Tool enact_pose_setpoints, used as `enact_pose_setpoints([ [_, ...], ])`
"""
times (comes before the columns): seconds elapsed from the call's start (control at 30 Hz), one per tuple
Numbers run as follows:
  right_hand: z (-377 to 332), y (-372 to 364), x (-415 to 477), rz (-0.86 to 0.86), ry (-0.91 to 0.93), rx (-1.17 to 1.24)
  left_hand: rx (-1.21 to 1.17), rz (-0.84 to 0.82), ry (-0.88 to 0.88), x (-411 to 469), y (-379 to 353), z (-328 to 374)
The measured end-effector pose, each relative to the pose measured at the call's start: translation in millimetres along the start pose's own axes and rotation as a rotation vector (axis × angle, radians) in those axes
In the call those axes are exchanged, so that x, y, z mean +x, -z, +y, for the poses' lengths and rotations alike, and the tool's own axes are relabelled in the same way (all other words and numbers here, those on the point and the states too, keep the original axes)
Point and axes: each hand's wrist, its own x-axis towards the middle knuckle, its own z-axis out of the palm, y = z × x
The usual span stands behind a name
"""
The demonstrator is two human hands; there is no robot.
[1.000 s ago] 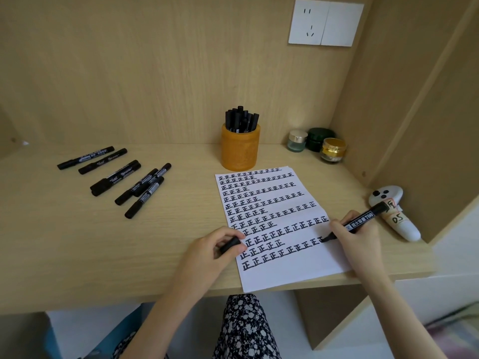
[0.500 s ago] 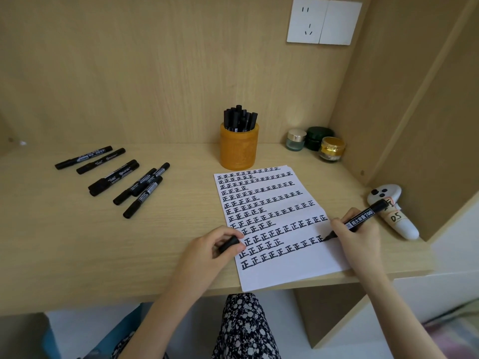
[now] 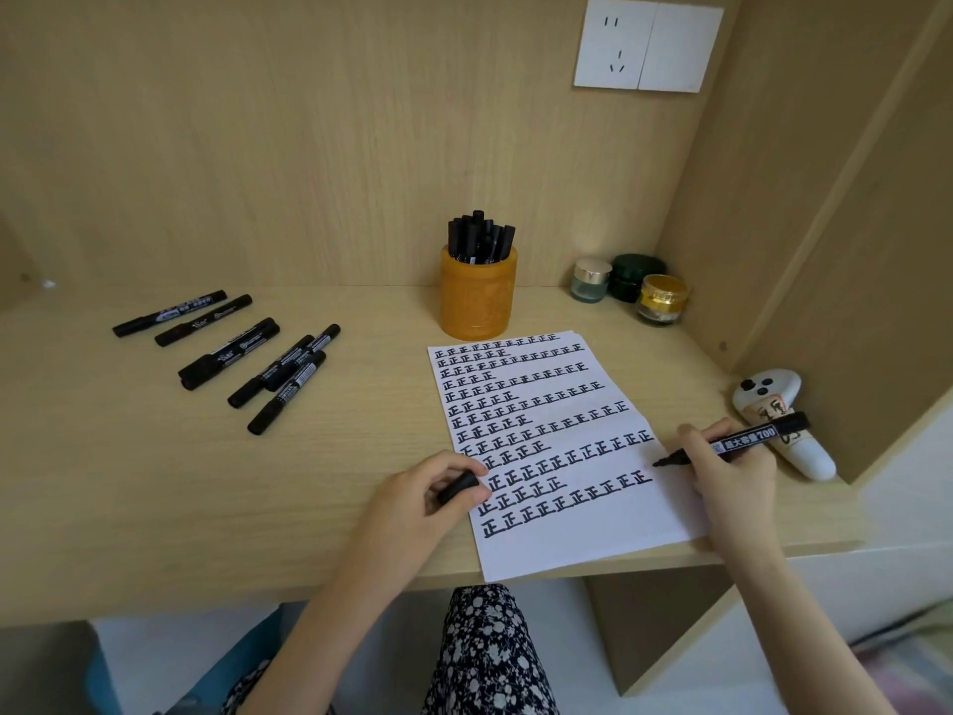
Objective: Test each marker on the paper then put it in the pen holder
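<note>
A white sheet of paper [image 3: 608, 531] covered in rows of black marks lies at the desk's front edge. My right hand [image 3: 735, 477] grips an uncapped black marker [image 3: 742, 440], its tip just off the sheet's right edge beside the last mark. My left hand [image 3: 417, 500] rests at the paper's left edge, pinching the marker's black cap [image 3: 458, 487]. Behind the paper stands an orange pen holder [image 3: 478, 296] with several black markers inside. Several more black markers [image 3: 232, 353] lie loose on the desk to the left.
Three small jars [image 3: 626, 287] stand in the back right corner. A white handheld device [image 3: 784, 430] lies by the right wall, just behind my right hand. A wall socket [image 3: 647, 43] is mounted above. The desk's front edge runs under my wrists.
The marker tip has lifted from the last mark and shifted slightly right, off the written row. My left hand has stayed in place with the cap.
</note>
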Motion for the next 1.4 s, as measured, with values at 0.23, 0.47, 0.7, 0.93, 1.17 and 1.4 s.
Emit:
enact_pose_setpoints([
  [0.23,-13.4,-1.8,-6.2,-0.026,0.033,0.131,-0.037,0.009,-0.011,-3.3,3.2,6.6],
  [0.47,-40.9,-25.9,-18.7,-0.184,-0.077,0.304,-0.108,0.077,0.029,-2.8,4.8,4.0],
  [0.7,-55.6,-61.6,-42.0,-0.373,-0.083,0.346,-0.199,0.131,0.071,-2.4,5.8,16.2],
  [0.93,-58.7,-82.4,-57.1,-0.413,-0.09,0.33,-0.223,0.16,0.049,-5.0,6.4,21.1],
  [1.17,-56.3,-90.5,-66.4,-0.46,-0.06,0.269,-0.228,0.164,0.047,-5.6,3.1,26.4],
  [1.4,-52.2,-100.7,-74.1,-0.426,-0.051,0.305,-0.302,0.19,0.034,-8.8,1.9,30.5],
])
